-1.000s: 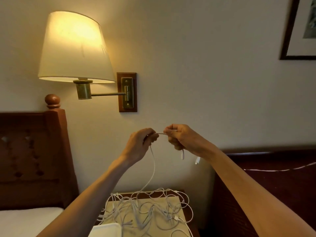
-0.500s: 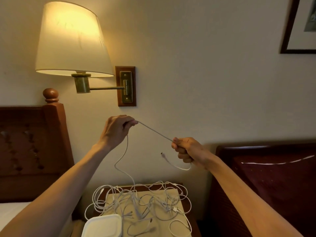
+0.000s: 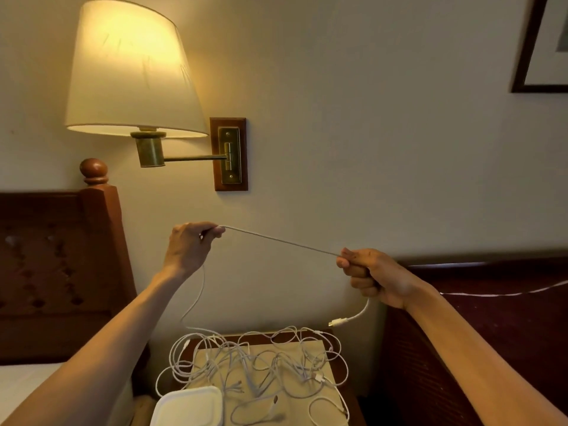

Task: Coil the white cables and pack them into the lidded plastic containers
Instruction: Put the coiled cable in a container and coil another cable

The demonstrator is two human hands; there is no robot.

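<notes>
my left hand and right hand each pinched one white cable, stretched taut between them above the tangled cables on the worktop, beside a lidded container.

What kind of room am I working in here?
Most likely a hotel or guest bedroom. A lit swing-arm wall lamp hangs between two dark wooden headboards, with a small nightstand between the beds, heaped with tangled white cables. A framed picture hangs on the wall.
</notes>
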